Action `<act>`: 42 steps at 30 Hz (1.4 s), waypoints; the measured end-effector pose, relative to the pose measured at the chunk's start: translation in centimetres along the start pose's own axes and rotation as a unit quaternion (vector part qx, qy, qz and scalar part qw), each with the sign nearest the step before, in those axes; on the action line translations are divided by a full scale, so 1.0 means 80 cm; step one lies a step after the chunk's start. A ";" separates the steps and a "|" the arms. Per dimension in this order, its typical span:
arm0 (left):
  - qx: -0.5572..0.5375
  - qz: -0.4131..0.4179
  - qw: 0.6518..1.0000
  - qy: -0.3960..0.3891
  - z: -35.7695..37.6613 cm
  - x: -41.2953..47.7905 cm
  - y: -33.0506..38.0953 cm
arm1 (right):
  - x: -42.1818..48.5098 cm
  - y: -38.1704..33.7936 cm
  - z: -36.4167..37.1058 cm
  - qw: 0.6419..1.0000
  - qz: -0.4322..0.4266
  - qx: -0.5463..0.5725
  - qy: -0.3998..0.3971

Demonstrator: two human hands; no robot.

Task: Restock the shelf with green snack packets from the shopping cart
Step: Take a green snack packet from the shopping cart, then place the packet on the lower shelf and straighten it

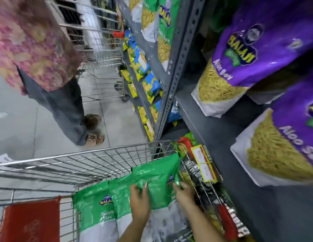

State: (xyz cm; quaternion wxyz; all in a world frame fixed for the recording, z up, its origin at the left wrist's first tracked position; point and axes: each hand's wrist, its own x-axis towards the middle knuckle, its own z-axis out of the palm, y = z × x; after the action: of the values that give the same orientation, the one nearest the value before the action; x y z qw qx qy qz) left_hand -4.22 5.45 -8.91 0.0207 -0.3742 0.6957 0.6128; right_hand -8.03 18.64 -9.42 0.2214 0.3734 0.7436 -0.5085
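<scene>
both hands, left hand [139, 201] and right hand [184, 194], grip clamped on a green packet [157, 173] in the cart [82, 158] at six o'clock; the shelf [222, 137] at three o'clock awaits it, more packets left.

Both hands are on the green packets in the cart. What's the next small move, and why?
Probably close both hands on the front green packet and lift it out. The left hand and right hand flank it but look only laid on, and it stands upright in the cart.

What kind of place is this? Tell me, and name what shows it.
Most likely a grocery store aisle: metal shelves stocked with purple snack bags, a wire shopping cart holding green snack packets, and a second cart further down.
</scene>
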 end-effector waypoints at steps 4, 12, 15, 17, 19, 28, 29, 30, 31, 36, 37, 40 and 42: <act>-0.060 0.070 0.996 -0.012 -0.035 -0.026 0.031 | -0.042 -0.004 -0.016 0.996 -0.068 0.046 0.026; -0.156 0.270 0.948 -0.067 -0.075 -0.100 0.168 | -0.214 -0.005 -0.081 0.952 -0.202 0.198 0.116; -0.216 0.327 0.914 -0.103 -0.070 -0.166 0.218 | -0.275 0.009 -0.126 0.913 -0.282 0.229 0.188; -0.250 0.356 0.890 -0.141 -0.058 -0.219 0.250 | -0.315 0.014 -0.168 0.884 -0.319 0.254 0.227; -0.269 0.351 0.876 -0.191 -0.035 -0.268 0.267 | -0.348 0.022 -0.218 0.858 -0.350 0.270 0.262; -0.188 0.355 0.837 -0.372 0.112 -0.406 0.279 | -0.388 0.088 -0.396 0.804 -0.369 0.229 0.407; -0.174 0.367 0.831 -0.380 0.123 -0.412 0.281 | -0.385 0.091 -0.411 0.799 -0.361 0.230 0.422; -0.162 0.372 0.828 -0.386 0.135 -0.414 0.282 | -0.382 0.092 -0.425 0.799 -0.348 0.227 0.435; -0.153 0.374 0.827 -0.391 0.149 -0.410 0.283 | -0.374 0.091 -0.438 0.798 -0.339 0.226 0.444; -0.135 0.342 0.828 -0.424 0.189 -0.414 0.300 | -0.344 0.082 -0.475 0.811 -0.286 0.225 0.458; -0.130 0.333 0.828 -0.431 0.192 -0.413 0.300 | -0.337 0.082 -0.477 0.815 -0.280 0.228 0.453; -0.094 0.314 0.833 -0.446 0.194 -0.408 0.295 | -0.330 0.084 -0.469 0.838 -0.251 0.213 0.434; -0.080 0.311 0.844 -0.429 0.189 -0.409 0.289 | -0.340 0.082 -0.459 0.851 -0.238 0.221 0.412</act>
State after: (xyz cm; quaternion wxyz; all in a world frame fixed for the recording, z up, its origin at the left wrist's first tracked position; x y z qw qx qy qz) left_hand 0.17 34.04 22.63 0.0955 0.1619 0.6455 0.7403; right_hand 15.88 44.86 20.09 -0.3216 0.3991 0.7009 -0.4960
